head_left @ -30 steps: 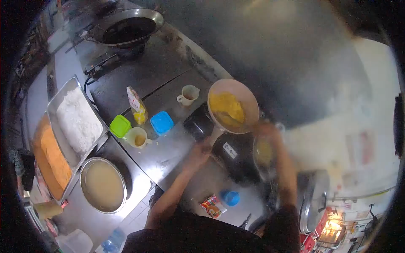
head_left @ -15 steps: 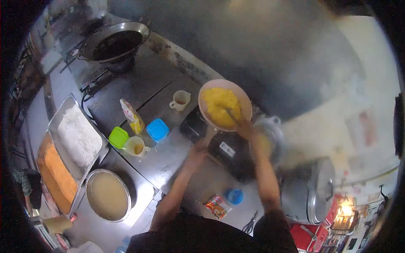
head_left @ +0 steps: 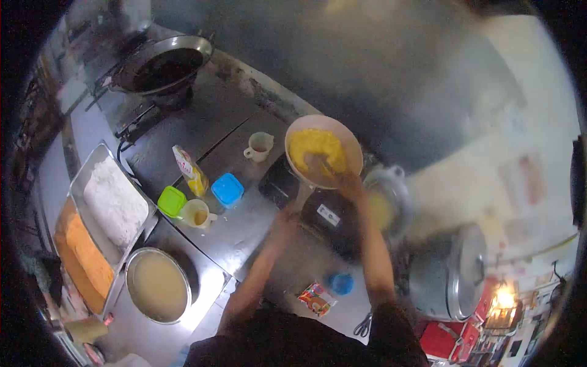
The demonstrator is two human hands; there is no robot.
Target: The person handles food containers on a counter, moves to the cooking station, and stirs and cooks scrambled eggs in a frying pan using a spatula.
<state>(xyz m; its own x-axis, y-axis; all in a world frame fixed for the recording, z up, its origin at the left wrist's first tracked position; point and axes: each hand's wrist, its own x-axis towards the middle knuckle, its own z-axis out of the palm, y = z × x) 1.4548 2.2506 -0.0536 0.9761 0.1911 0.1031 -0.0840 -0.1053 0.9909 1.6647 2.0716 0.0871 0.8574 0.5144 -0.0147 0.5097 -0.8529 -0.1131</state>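
My left hand [head_left: 285, 224] is closed around the handle of a pale pink frying pan [head_left: 351, 150], which sits tilted over a black portable stove [head_left: 277, 183]. Yellow food [head_left: 315, 142], looking like scrambled egg, lies inside the pan. In my right hand [head_left: 351, 187] is a spatula [head_left: 316, 163], its blade pressed into the near side of the food. Just right of that hand stands a metal pot [head_left: 400, 192] with yellowish contents, partly covered by my forearm and blurred by steam.
Left of the stove are white measuring cups [head_left: 260, 147], a blue-lidded box [head_left: 228, 190], a green-lidded box [head_left: 172, 201] and a yellow packet [head_left: 191, 172]. Further left stand trays of white powder [head_left: 116, 202] and orange crumbs [head_left: 90, 248]. A big lidded pot [head_left: 434, 275] is at right.
The spatula has swept toward the near left of the pan, and its blade shows more clearly. My right hand has shifted slightly left. My left hand keeps its hold on the handle.
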